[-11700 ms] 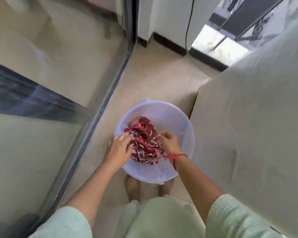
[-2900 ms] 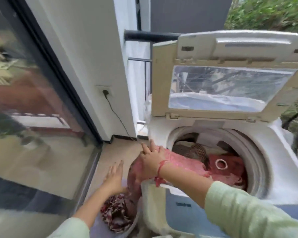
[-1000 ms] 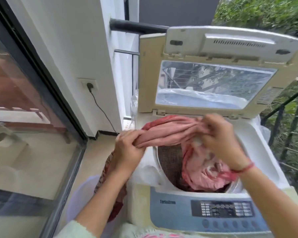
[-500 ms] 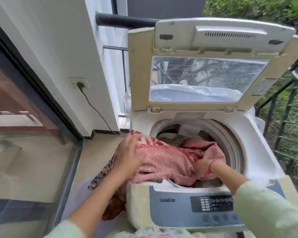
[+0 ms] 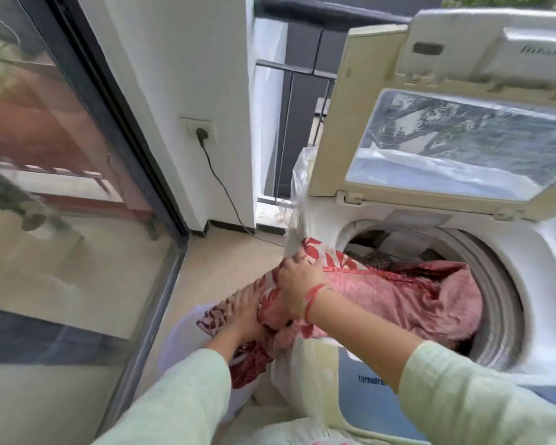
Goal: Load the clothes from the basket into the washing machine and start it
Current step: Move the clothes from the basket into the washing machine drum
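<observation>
The top-loading washing machine (image 5: 527,252) stands at the right with its lid (image 5: 382,101) raised. A pink-red patterned cloth (image 5: 398,293) lies across the drum's left rim, one end inside the drum, the other hanging down toward the pale basket (image 5: 174,342) on the floor. My right hand (image 5: 299,284) grips the cloth at the machine's left edge. My left hand (image 5: 243,313) is lower, holding the hanging dark red and white part just above the basket. More clothes show deep in the drum.
A glass sliding door (image 5: 61,220) runs along the left. A wall socket (image 5: 199,130) with a black cord sits on the white wall behind. A dark railing (image 5: 292,72) closes the balcony. The blue control panel (image 5: 366,377) faces me, low.
My right hand has come out of the drum and moved left onto the cloth at the rim. My left hand has dropped lower toward the basket. The view has swung left.
</observation>
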Action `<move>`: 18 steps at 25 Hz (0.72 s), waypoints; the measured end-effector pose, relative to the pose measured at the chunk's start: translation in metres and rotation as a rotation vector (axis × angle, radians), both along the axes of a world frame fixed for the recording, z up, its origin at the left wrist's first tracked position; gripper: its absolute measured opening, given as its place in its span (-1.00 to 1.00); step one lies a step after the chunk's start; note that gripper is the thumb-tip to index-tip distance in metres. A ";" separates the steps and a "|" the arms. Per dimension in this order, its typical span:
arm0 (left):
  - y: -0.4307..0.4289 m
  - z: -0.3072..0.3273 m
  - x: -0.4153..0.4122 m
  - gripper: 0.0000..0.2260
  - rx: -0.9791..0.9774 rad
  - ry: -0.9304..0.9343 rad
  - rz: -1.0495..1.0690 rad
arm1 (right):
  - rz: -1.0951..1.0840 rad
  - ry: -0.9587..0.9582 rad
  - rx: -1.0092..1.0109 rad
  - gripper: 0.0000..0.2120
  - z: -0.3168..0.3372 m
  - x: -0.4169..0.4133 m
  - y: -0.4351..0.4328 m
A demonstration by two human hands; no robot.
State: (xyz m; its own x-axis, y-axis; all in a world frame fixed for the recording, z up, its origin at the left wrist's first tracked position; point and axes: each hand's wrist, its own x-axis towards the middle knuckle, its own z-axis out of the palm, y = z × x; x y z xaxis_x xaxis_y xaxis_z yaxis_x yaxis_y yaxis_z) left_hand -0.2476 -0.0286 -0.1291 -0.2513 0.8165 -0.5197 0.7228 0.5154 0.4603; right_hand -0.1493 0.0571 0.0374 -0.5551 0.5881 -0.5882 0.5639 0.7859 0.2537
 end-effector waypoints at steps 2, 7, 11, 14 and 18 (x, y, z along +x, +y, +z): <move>0.002 0.015 0.013 -0.65 0.203 -0.038 0.180 | 0.135 0.213 0.054 -0.65 0.012 0.015 -0.002; 0.043 0.129 0.045 -0.80 0.915 0.126 0.477 | 0.057 0.876 0.210 -0.37 0.050 0.139 0.029; 0.106 0.194 0.154 -0.71 0.917 0.361 -0.109 | -0.238 1.043 0.580 -0.36 0.073 0.268 0.096; 0.132 0.178 0.226 -0.51 0.243 0.253 -0.415 | -0.157 0.724 0.616 -0.35 0.009 0.310 0.130; 0.131 0.176 0.213 -0.51 -0.042 -0.166 -0.574 | -0.044 0.031 0.013 -0.24 -0.105 0.301 0.123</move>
State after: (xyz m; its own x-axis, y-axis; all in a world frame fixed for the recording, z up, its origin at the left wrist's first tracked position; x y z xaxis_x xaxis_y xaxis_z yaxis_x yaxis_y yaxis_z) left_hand -0.0342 0.1028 0.0465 0.3112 0.7757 -0.5490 0.8112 0.0841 0.5787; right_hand 0.1515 0.1796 -0.0673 -0.5466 0.6198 -0.5631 0.6055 0.7570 0.2455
